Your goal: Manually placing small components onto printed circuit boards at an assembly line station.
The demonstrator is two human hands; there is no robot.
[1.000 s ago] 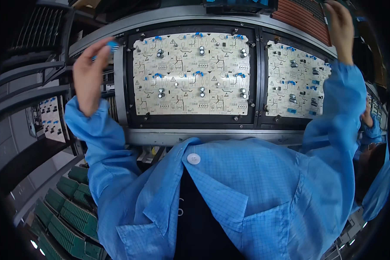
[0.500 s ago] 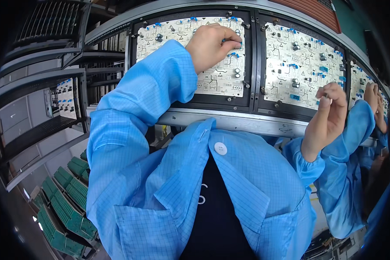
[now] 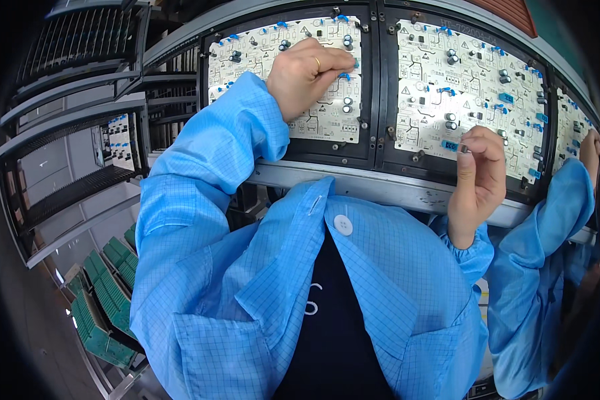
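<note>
Grey conveyor rail (image 3: 380, 190), left hand (image 3: 303, 73) fingers pressed together on white circuit board (image 3: 247, 63), right hand (image 3: 477, 180) pinching small part (image 3: 464, 149)

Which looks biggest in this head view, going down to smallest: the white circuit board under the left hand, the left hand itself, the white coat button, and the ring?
1. White circuit board, by far.
2. Left hand, though nearer the camera than the board.
3. White coat button, much closer to the camera, so enlarged.
4. Ring, a thin band.
</note>
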